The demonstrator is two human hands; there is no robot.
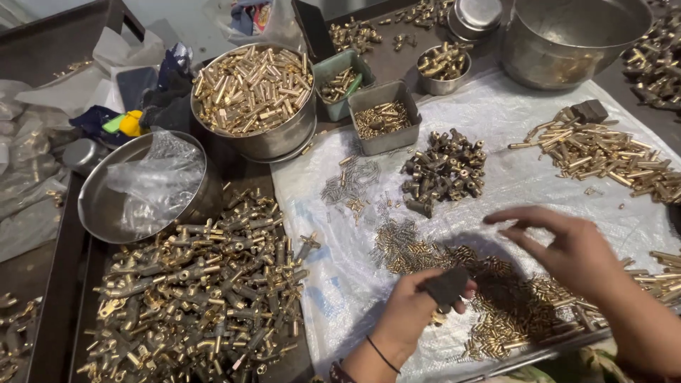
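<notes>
Nearest me, left hand grips a dark rectangular block; right hand hovers released. Careless sweeping could scatter small brass pins.

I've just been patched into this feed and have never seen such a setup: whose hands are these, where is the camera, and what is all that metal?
There is one picture, from a camera worn on a person's head, looking down at their own bare hands. The left hand pinches a small dark block. The right hand hovers open above a heap of tiny brass pins on a clear plastic sheet. Around them lie dark fittings, long brass rods, a steel bowl of brass pieces and a tray of larger brass parts.
</notes>
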